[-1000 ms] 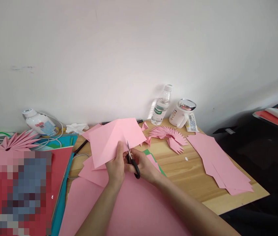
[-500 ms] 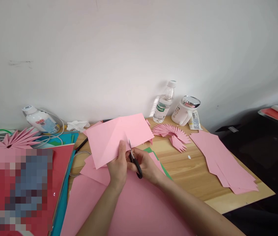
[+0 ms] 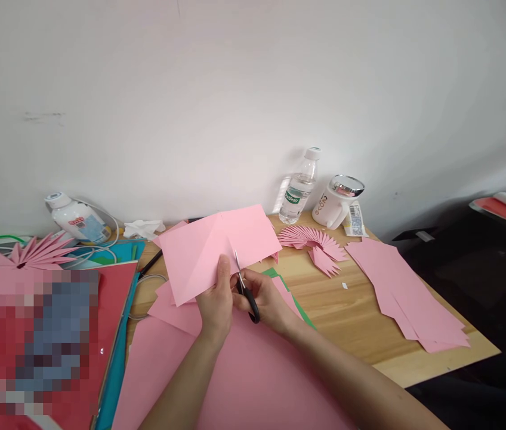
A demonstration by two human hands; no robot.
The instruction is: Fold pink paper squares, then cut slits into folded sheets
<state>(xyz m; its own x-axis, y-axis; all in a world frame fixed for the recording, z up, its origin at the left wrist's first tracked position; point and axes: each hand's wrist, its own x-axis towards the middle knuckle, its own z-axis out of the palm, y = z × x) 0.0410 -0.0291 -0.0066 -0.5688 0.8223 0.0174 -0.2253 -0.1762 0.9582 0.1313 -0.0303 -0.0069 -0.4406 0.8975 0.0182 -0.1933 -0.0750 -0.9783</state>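
A creased sheet of pink paper is pinched in my left hand, the thumb lying on top and the fingers hidden beneath. My right hand grips black-handled scissors, fingers in the loops. Their blades point away from me and meet the sheet's near edge, just right of my left thumb. One blade shows above the paper; the other is hidden. Under both hands lie larger pink sheets, with a green sheet partly showing at their right.
A fan of folded pink pieces lies behind my hands, near a water bottle and a white mug. Pink strips are stacked at the right. At the left are another pleated pink fan, a red folder and a white bottle.
Hands, paper and scissors keep nearly the same pose. The view has shifted slightly, so things on the left sit a little further right.
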